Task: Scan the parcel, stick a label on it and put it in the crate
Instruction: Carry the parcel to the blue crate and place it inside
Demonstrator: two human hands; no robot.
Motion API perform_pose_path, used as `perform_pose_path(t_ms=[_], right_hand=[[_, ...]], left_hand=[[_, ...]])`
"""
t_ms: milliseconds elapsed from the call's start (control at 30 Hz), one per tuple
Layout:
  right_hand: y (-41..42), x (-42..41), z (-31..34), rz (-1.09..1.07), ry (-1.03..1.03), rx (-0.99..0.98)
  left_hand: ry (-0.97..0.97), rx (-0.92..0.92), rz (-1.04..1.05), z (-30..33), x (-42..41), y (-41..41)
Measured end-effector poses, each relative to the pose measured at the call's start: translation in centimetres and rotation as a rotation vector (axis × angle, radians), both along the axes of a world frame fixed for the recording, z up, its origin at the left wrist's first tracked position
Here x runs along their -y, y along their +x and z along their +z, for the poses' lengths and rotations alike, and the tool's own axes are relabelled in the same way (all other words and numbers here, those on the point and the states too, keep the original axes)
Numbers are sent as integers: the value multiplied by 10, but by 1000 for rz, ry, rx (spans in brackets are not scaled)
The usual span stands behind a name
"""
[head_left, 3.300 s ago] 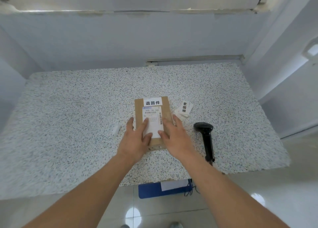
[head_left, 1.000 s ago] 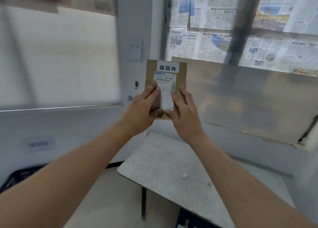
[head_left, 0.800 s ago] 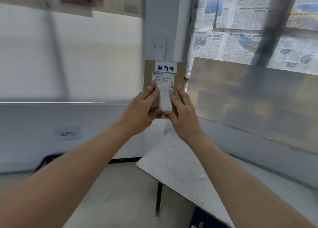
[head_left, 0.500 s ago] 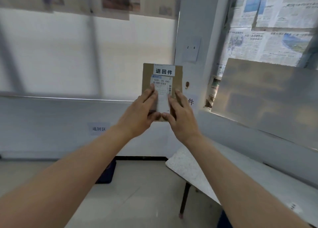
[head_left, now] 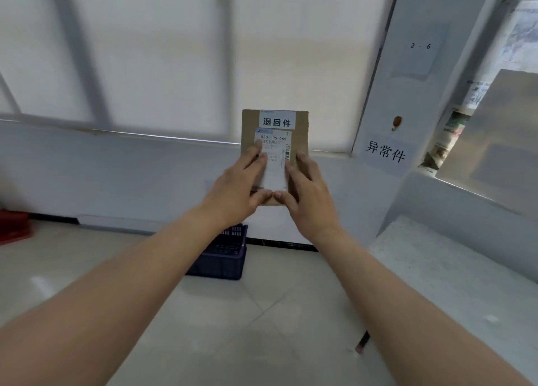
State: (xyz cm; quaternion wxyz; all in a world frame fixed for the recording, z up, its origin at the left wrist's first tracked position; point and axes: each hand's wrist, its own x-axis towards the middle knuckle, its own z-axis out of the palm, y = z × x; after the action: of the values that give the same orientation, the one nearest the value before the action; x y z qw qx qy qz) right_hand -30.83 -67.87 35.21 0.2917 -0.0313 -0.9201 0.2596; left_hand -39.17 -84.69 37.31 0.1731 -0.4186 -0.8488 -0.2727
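Observation:
A flat brown cardboard parcel [head_left: 301,135] is held up in the air at arm's length in front of me. A white label with black characters [head_left: 277,120] is stuck along its top edge, and a white shipping slip with barcodes lies below it. My left hand [head_left: 235,187] grips the parcel's lower left side, fingers across the slip. My right hand [head_left: 308,193] grips its lower right side. A dark blue plastic crate [head_left: 227,254] stands on the floor by the wall, below the parcel and partly hidden by my left forearm.
The speckled white table [head_left: 454,275] runs along the right. A white pillar carries a sign with characters [head_left: 385,151]. Frosted windows fill the wall ahead. Something red [head_left: 13,225] sits on the floor at far left. Pale floor tiles lie between me and the crate.
I lifted the parcel off the table with both hands and my view turned left. The table slid to the right and the blue crate came into view beneath my hands.

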Motion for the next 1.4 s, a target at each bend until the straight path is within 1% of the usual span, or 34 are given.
perform_pose_path(t_ms=[233,500,767,1100,1400], right_hand=[[-105,32,-46,64,-45,111],[-251,44,-91,147,-79,202],[-362,60,-127,157,-103,325],[-501,109,-184,95,-152,443],[-614,175,-244,-44,-295,565]], left_hand=[[-78,101,74,-40,38,-92],[-165,175,173,-81,52,-223],[-243,284,191,-121,67,-337],[-314,391,126,-184,111,-492],[-383,509,-22,-251,165,-633]])
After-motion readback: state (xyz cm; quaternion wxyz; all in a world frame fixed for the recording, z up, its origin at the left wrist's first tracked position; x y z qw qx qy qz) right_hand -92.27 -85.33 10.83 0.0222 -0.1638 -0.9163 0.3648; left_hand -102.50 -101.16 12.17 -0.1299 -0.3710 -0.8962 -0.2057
